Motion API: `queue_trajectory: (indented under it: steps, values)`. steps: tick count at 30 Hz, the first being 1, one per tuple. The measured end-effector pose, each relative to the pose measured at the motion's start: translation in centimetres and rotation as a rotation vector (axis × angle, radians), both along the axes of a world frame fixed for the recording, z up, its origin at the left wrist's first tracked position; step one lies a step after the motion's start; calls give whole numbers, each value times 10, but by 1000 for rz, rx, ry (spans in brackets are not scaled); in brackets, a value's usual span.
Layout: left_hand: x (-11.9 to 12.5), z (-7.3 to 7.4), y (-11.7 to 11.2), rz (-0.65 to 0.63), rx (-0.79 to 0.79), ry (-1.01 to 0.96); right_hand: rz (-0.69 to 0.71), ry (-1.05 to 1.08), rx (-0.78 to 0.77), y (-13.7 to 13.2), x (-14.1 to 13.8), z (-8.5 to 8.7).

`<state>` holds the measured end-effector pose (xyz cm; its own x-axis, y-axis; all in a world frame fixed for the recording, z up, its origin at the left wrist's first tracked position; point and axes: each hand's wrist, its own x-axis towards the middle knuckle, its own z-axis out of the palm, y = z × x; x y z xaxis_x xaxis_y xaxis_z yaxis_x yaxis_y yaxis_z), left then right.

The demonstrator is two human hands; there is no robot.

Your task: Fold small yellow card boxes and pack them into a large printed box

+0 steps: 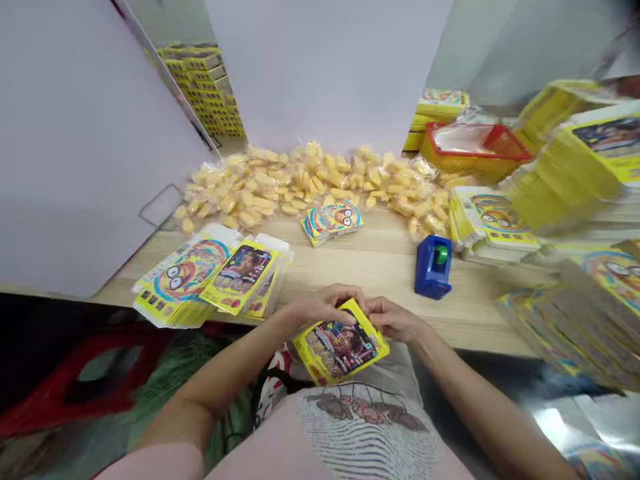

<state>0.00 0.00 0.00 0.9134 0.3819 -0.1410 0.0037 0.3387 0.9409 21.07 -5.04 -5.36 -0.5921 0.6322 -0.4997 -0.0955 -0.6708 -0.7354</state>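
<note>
Both my hands hold a yellow printed cardboard box (341, 347) above the front edge of the wooden table (380, 267). My left hand (323, 305) curls over its top edge, and my right hand (393, 319) pinches its upper right corner. Flat printed yellow box blanks lie in two stacks (183, 280) (245, 279) left of my hands. A small folded box (333, 222) sits ahead of them. A blue tape dispenser (433, 267) with a green roll stands to the right.
A heap of plastic-wrapped yellow snacks (310, 183) spreads across the table's back. Behind it stands a yellow basket with a red rim (475, 150). Tall stacks of printed boxes (565, 180) crowd the right. White panels rise behind the table. A red stool (90, 373) sits low at left.
</note>
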Motion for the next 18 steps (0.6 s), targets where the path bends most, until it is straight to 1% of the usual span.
queue_trajectory:
  steps: [2, 4, 6, 7, 8, 9, 10, 11, 12, 13, 14, 16, 17, 18]
  values:
    - [-4, 14, 6, 28, 197, 58, -52, -44, 93, 6, 6, 5]
    - [-7, 32, 5, 86, 465, 172, -130, -147, 181, 10, 11, 14]
    - [-5, 50, -8, 187, 839, 400, -263, -344, 309, 11, 14, 25]
    - [0, 56, -17, 242, 1022, 513, -315, -420, 329, 11, 15, 30]
    - [6, 60, -27, 251, 1197, 583, -319, -441, 288, 10, 14, 33]
    - [13, 60, -37, 241, 1341, 626, -298, -416, 217, 9, 12, 34]
    - [20, 57, -44, 235, 1441, 650, -286, -363, 166, 8, 9, 32]
    - [25, 52, -49, 213, 1492, 650, -283, -301, 126, 6, 6, 28]
    - [26, 46, -52, 201, 1495, 629, -309, -249, 107, 5, 2, 22]
    - [23, 39, -51, 201, 1456, 595, -361, -225, 101, 5, -1, 15]
    - [16, 34, -49, 225, 1396, 568, -420, -228, 94, 7, -4, 9]
    - [-15, 28, -37, 374, 1290, 595, -514, -290, 81, 16, -7, 0]
    - [-36, 27, -29, 507, 1270, 686, -546, -319, 98, 25, -7, -1]
    - [-59, 27, -20, 658, 1285, 813, -572, -332, 135, 37, -7, 0]
